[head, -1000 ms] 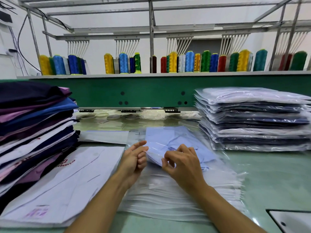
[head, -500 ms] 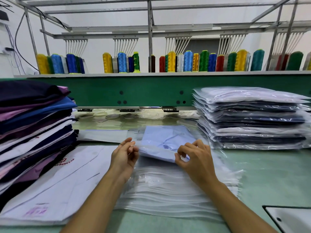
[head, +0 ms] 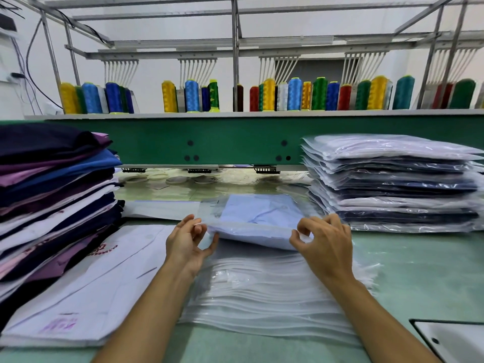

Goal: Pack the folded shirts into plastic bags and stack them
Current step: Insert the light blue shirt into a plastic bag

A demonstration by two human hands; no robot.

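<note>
Pinching the near edge of a clear plastic bag, the left hand and the right hand each hold a corner between thumb and curled fingers, raising that edge a little. The light blue folded shirt lies in the bag, though glare hides how far in its near edge sits. Bag and shirt rest on a thick pile of empty bags in the middle of the pale green table.

Just left of the pile a white shirt with pink print lies flat. Beside it rises a tall stack of unbagged shirts in navy, blue, purple and white. To the right of the right hand stands the stack of bagged shirts, its glossy edges ragged. Beyond the blue shirt a green machine beam closes off the far side, with rows of coloured thread cones on the ledge above. A white panel shows at the bottom right corner.
</note>
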